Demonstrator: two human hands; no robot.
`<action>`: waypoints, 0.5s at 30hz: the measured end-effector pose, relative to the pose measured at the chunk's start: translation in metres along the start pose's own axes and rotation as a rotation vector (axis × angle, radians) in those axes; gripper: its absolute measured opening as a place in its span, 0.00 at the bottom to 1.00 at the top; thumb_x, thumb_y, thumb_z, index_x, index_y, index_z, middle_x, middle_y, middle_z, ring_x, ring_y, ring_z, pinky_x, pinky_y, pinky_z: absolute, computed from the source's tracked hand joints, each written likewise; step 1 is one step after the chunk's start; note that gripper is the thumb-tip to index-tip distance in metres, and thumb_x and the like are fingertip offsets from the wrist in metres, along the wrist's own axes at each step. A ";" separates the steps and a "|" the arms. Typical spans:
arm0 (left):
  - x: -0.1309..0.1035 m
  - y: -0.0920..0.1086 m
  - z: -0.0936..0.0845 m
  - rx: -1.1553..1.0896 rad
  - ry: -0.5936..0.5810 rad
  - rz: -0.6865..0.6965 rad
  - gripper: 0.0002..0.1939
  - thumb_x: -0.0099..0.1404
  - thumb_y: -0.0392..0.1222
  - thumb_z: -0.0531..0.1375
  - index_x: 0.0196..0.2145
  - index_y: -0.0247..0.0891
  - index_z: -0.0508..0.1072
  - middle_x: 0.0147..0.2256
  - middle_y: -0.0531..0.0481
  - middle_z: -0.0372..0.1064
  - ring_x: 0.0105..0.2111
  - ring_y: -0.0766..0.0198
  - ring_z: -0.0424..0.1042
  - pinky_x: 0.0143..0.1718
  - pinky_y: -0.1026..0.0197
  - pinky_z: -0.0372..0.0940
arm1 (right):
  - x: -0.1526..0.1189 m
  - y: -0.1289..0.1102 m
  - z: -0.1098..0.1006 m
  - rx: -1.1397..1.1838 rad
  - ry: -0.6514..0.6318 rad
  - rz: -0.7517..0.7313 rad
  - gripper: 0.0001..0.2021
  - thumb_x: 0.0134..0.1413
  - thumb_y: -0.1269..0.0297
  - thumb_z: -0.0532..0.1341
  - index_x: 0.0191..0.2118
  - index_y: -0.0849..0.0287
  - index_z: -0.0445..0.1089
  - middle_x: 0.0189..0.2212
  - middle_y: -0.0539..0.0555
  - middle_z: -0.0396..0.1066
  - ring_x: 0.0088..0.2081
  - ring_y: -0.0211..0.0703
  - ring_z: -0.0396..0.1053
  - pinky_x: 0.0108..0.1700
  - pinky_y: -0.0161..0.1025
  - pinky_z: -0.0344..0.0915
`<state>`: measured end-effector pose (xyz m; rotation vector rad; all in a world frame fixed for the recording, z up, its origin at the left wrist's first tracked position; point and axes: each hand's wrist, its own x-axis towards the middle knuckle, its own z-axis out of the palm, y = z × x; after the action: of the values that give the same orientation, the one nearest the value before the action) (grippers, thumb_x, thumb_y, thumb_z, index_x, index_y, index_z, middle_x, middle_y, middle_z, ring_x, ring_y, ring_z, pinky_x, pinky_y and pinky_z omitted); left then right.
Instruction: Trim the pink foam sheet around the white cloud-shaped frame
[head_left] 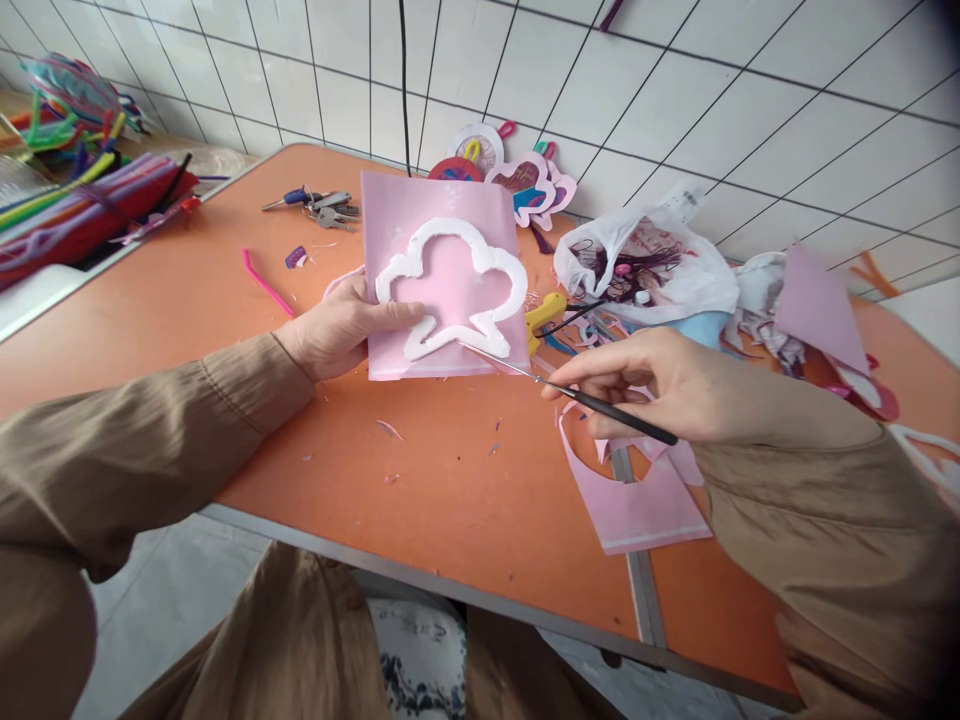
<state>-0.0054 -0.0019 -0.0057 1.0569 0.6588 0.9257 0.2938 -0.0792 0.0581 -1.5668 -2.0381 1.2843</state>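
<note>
Nearest the camera are the person's tan sleeves and lap below the edge of the orange table [420, 500]. The left hand [337, 325] grips the left edge of a pink foam sheet [442, 270], tilted up from the tabletop, thumb pressed on a white fuzzy pipe-cleaner outline [450, 285] shaped like a cloud on its face. The right hand [660, 385] pinches a thin black-handled tool [600, 405] with a metal tip that touches the sheet's lower right edge. Pink foam offcuts [637, 505] lie under the right wrist. A yellow glue gun [544, 315], a white plastic bag [649, 265] and keys [322, 207] lie behind.
</note>
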 end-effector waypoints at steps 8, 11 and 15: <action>-0.002 0.001 0.002 0.014 -0.002 0.001 0.18 0.50 0.41 0.83 0.36 0.35 0.85 0.38 0.41 0.85 0.44 0.42 0.85 0.50 0.47 0.81 | 0.006 0.005 -0.002 -0.035 -0.179 -0.005 0.12 0.54 0.59 0.70 0.42 0.56 0.77 0.20 0.46 0.70 0.22 0.36 0.64 0.26 0.38 0.57; -0.001 0.003 0.002 0.013 0.022 0.000 0.17 0.51 0.40 0.82 0.37 0.34 0.85 0.39 0.40 0.85 0.47 0.39 0.85 0.53 0.42 0.80 | 0.005 0.002 -0.001 -0.052 -0.212 0.042 0.13 0.51 0.61 0.71 0.43 0.56 0.76 0.22 0.47 0.74 0.24 0.39 0.68 0.26 0.37 0.60; 0.000 0.006 -0.001 0.029 0.064 -0.003 0.15 0.52 0.38 0.81 0.35 0.34 0.84 0.38 0.41 0.85 0.45 0.41 0.85 0.51 0.44 0.81 | 0.004 0.002 -0.003 -0.064 -0.248 0.067 0.13 0.48 0.63 0.71 0.42 0.54 0.76 0.22 0.46 0.72 0.23 0.39 0.68 0.25 0.37 0.60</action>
<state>-0.0078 -0.0008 -0.0005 1.0551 0.7287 0.9534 0.2956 -0.0744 0.0570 -1.5840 -2.2097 1.5190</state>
